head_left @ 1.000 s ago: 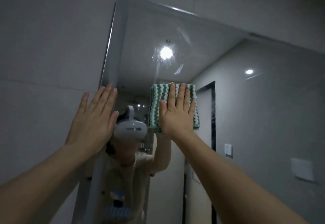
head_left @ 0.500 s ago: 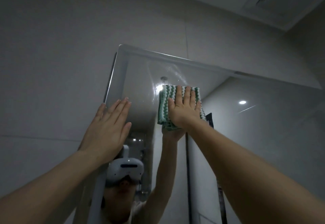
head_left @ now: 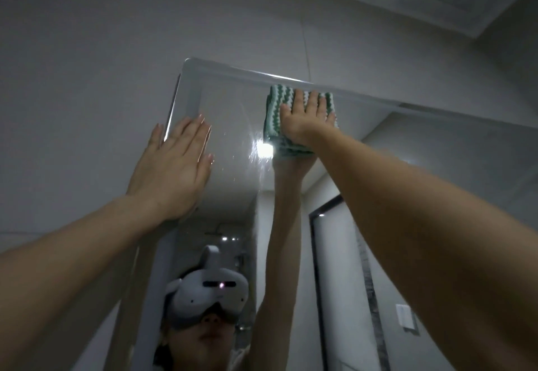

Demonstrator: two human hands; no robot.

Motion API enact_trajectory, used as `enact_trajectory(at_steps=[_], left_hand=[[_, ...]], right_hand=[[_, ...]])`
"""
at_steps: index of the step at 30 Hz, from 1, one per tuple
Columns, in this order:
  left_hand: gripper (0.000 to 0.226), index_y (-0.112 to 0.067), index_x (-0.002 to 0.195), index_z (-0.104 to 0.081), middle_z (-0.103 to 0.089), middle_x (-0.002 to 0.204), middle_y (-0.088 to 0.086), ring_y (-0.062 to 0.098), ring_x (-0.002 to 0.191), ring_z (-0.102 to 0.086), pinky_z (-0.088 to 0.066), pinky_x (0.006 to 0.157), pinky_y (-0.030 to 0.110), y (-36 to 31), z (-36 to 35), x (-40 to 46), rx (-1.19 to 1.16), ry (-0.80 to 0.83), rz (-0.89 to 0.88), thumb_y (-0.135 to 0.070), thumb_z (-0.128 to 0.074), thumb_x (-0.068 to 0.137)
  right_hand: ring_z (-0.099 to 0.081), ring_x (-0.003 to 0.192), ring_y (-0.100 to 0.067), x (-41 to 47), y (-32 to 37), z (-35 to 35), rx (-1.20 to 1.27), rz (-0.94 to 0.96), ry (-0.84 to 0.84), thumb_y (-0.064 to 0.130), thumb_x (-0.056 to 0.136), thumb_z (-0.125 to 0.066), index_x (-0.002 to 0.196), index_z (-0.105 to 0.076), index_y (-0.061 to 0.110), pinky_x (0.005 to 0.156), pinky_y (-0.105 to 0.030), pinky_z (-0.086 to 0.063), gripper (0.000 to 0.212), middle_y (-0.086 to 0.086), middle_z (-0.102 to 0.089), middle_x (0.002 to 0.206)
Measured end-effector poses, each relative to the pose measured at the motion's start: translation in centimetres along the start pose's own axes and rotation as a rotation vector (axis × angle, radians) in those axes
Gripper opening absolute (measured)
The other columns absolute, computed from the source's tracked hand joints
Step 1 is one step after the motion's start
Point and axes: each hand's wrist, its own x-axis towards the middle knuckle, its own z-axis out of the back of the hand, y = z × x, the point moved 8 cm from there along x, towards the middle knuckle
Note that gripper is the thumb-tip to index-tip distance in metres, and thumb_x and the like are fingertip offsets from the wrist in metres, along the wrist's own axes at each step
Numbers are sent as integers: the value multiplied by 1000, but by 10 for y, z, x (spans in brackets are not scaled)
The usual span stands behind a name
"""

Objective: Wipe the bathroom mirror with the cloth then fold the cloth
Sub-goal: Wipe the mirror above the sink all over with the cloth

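A dim bathroom with pale grey wall tiles holds the large frameless wall mirror [head_left: 233,126]. The folded green-and-white zigzag-striped cloth [head_left: 273,114] sits just under the mirror's top edge, pressed flat by the right hand [head_left: 305,120], fingers straight and spread. The left hand [head_left: 174,167], also flat and wide, braces on the mirror's left edge. At this stretch the cloth could slip from the palm, and the bracing hand may smear the glass. No containers show.

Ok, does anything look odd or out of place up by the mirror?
Nothing is damaged or askew. The mirror shows faint streaks and droplets beside the cloth, which the right hand presses flat near the top edge. The left hand rests open at the mirror's left edge.
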Motion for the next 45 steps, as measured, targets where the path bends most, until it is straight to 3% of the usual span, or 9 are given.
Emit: enact_trajectory(at_steps=[4, 11, 22, 29, 36, 40, 45], left_hand=[[67, -9, 149, -19, -16, 157, 5, 21, 144, -12, -1, 115, 42, 0, 1, -2, -7, 25, 17, -40, -10, 90], [67, -10, 150, -12, -9, 158, 3, 18, 145, -4, 2, 115, 42, 0, -1, -18, -36, 73, 69, -40, -7, 90], [62, -10, 150, -9, -5, 158, 4, 19, 145, -2, 4, 115, 41, -18, 4, -115, -69, 163, 106, -40, -12, 96], [60, -5, 149, -14, -13, 157, 10, 23, 144, -7, -2, 115, 44, -28, 9, -193, -74, 249, 94, -37, -18, 98], [61, -6, 150, -5, -4, 158, 9, 20, 145, -3, 15, 112, 33, -37, 17, -273, -21, 302, 135, -35, -23, 98], [59, -5, 149, -5, -5, 158, 11, 23, 145, -3, 11, 113, 40, -56, 21, -304, 22, 310, 114, -31, -20, 98], [58, -4, 149, -7, -9, 157, 12, 25, 144, -6, 9, 114, 39, -84, 19, -348, 1, 315, 21, -30, -25, 100]], right_hand=[[21, 143, -27, -5, 4, -4, -20, 20, -5, 44, 101, -8, 149, 14, 18, 114, -47, 14, 58, -11, 23, 155], [19, 144, -22, -48, 33, -30, -8, 217, -44, 43, 101, -11, 150, 8, 21, 114, -43, 16, 57, -7, 18, 157], [16, 144, -20, -176, 34, -74, 22, 310, -119, 42, 102, -14, 151, 5, 23, 116, -41, 16, 56, -5, 13, 158], [10, 146, -23, -254, 32, -102, 37, 343, -116, 40, 102, -20, 151, -2, 19, 116, -42, 13, 56, -8, 5, 159], [-4, 146, -27, -343, 15, -130, 29, 405, -112, 40, 100, -26, 150, -16, 16, 117, -46, 4, 56, -12, -10, 158], [-10, 145, -27, -402, -3, -148, 5, 419, -92, 39, 100, -27, 150, -20, 16, 118, -48, -4, 55, -13, -16, 156], [-9, 144, -25, -460, -26, -167, 5, 367, -72, 40, 100, -29, 149, -21, 17, 117, -48, -6, 55, -12, -19, 156]])
